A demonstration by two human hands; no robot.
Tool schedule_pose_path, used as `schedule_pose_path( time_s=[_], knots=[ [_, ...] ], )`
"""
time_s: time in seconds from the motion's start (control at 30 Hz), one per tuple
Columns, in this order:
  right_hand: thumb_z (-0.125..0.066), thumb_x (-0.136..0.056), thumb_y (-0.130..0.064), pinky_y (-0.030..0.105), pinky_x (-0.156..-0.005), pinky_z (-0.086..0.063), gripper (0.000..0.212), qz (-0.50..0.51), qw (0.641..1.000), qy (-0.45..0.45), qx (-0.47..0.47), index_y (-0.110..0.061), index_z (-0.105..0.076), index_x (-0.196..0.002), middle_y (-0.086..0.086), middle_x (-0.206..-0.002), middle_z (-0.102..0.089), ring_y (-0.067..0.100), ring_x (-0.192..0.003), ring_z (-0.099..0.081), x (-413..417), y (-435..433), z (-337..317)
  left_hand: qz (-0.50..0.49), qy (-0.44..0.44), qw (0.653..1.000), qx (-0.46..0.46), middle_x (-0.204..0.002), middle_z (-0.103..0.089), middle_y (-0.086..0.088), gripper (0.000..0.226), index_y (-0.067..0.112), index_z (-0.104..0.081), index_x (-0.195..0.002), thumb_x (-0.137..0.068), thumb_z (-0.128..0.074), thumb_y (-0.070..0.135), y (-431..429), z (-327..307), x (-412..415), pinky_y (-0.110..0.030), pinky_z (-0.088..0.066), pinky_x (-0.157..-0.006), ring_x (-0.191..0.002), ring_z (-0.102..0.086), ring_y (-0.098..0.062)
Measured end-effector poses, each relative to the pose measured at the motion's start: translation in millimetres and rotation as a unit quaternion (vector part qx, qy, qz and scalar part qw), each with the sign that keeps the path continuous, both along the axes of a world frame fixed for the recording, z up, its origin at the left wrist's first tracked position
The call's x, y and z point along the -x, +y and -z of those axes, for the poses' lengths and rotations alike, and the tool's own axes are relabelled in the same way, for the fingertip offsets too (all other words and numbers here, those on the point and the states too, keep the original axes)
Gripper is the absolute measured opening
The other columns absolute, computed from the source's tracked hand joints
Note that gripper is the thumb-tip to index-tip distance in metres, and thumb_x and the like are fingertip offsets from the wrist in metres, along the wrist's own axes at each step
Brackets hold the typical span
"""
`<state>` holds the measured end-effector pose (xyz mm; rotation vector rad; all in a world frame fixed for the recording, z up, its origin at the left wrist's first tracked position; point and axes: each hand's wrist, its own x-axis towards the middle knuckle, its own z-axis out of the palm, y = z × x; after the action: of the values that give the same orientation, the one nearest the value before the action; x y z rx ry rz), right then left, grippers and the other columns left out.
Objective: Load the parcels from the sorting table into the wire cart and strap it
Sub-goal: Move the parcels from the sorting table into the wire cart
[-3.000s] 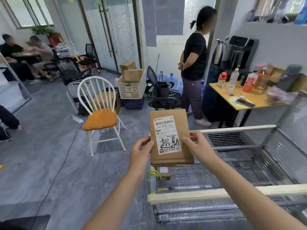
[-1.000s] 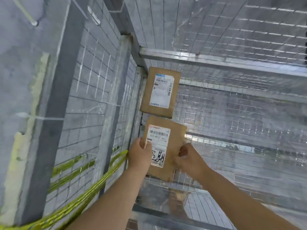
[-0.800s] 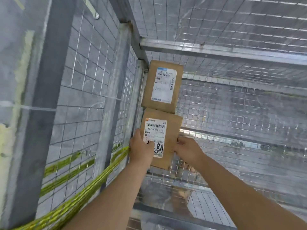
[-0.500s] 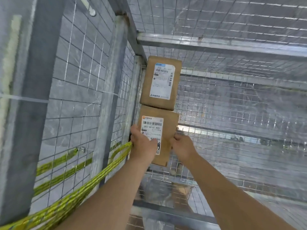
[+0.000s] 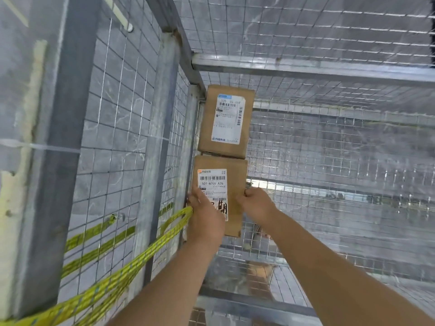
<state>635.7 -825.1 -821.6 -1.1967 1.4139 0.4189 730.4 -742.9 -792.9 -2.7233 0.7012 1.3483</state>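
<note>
View down into the wire cart point(image 5: 306, 68) from its open top. Two brown parcels lie end to end along the left wall point(image 5: 117, 137), each with its long axis running from near to far. The far parcel point(image 5: 226, 118) sits in the far left corner, label up. The near parcel point(image 5: 234, 178) lines up with it, its far end touching the near end of the far parcel.

Both hands hold the near half of the near parcel, one on each long side. The left hand point(image 5: 204, 217) has its thumb across the printed label and its fingers curled round the left edge, in the narrow gap between box and left wall. The right hand point(image 5: 257, 203) grips the right edge with its fingers wrapped under, on the open side of the cart. Whether the box rests fully on the mesh floor point(image 5: 341, 220) cannot be told; its near end may be slightly raised.

The yellow strap point(image 5: 131, 262) hangs through the left wall, touching the left hand.

The placing step looks nearly done. Letting go should mean drawing each hand sideways and toward the near side; the left has less room, and its fingers could catch the strap.
</note>
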Motion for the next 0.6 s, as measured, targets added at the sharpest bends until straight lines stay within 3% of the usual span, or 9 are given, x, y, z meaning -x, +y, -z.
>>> schedule_pose_path(
  time_s=[0.07, 0.17, 0.3, 0.37, 0.43, 0.53, 0.6],
  knots=[
    [-0.053, -0.093, -0.016, 0.023, -0.053, -0.036, 0.025, 0.014, 1.0, -0.015, -0.009, -0.015, -0.058, -0.069, 0.008, -0.084, -0.056, 0.014, -0.062, -0.05, 0, 3, -5, 0.031, -0.007, 0.999, -0.011, -0.165, 0.009, -0.013, 0.074, 0.004, 0.006, -0.156, -0.102, -0.043, 0.013, 2, -4, 3, -0.025, -0.042, -0.083, -0.136, -0.043, -0.028],
    [-0.053, -0.09, -0.007, 0.019, -0.053, -0.039, 0.01, 0.029, 0.998, -0.036, -0.034, -0.01, -0.063, -0.092, 0.003, -0.083, -0.063, 0.01, -0.064, -0.053, -3, 13, -15, 0.032, 0.022, 0.999, -0.003, -0.164, 0.019, -0.001, 0.068, 0.004, 0.002, -0.156, -0.102, -0.038, 0.011, 0, -9, 5, -0.029, -0.039, -0.102, -0.144, -0.031, -0.022],
    [-0.05, -0.093, -0.004, 0.022, -0.058, -0.048, 0.026, 0.019, 0.998, -0.05, -0.019, -0.007, -0.062, -0.115, 0.005, -0.096, -0.068, 0.013, -0.074, -0.061, -8, 18, -38, 0.008, 0.05, 0.999, 0.003, -0.166, 0.0, -0.003, 0.064, 0.007, -0.016, -0.156, -0.099, -0.044, 0.011, -7, -14, -5, -0.034, -0.034, -0.114, -0.146, -0.028, -0.024],
    [-0.051, -0.097, -0.006, 0.028, -0.065, -0.053, 0.033, 0.038, 0.999, -0.031, 0.001, 0.003, -0.054, -0.128, 0.019, -0.12, -0.064, 0.022, -0.086, -0.063, -6, 14, -58, 0.003, 0.065, 0.998, 0.011, -0.16, -0.027, -0.005, 0.058, 0.011, -0.03, -0.152, -0.097, -0.047, 0.015, -9, -22, -9, -0.042, -0.041, -0.11, -0.138, -0.041, -0.027],
    [-0.054, -0.098, -0.012, 0.016, -0.058, -0.048, 0.038, 0.041, 0.999, -0.017, 0.02, 0.003, -0.048, -0.132, 0.018, -0.13, -0.058, 0.017, -0.085, -0.059, -1, 6, -80, -0.01, 0.084, 0.996, 0.03, -0.137, -0.053, 0.001, 0.042, 0.012, -0.048, -0.138, -0.096, -0.049, 0.018, -15, -39, -7, -0.041, -0.047, -0.101, -0.121, -0.055, -0.027],
    [-0.061, -0.094, -0.013, 0.02, -0.067, -0.043, 0.048, 0.015, 0.999, -0.013, 0.038, -0.002, -0.044, -0.138, 0.013, -0.134, -0.054, 0.016, -0.098, -0.052, 3, -5, -123, 0.029, 0.088, 0.993, 0.075, -0.117, -0.063, -0.005, 0.026, 0.009, -0.059, -0.12, -0.098, -0.046, 0.012, -29, -83, 5, -0.03, -0.051, -0.081, -0.098, -0.062, -0.021],
    [-0.062, -0.092, -0.007, 0.024, -0.08, -0.044, 0.049, 0.009, 0.999, -0.011, 0.053, -0.002, -0.046, -0.138, 0.012, -0.135, -0.053, 0.02, -0.113, -0.055, 7, -13, -166, 0.023, 0.127, 0.985, 0.113, -0.117, -0.065, -0.011, 0.03, 0.007, -0.059, -0.123, -0.099, -0.041, 0.006, -40, -122, 11, -0.021, -0.049, -0.073, -0.092, -0.063, -0.017]
  ],
)
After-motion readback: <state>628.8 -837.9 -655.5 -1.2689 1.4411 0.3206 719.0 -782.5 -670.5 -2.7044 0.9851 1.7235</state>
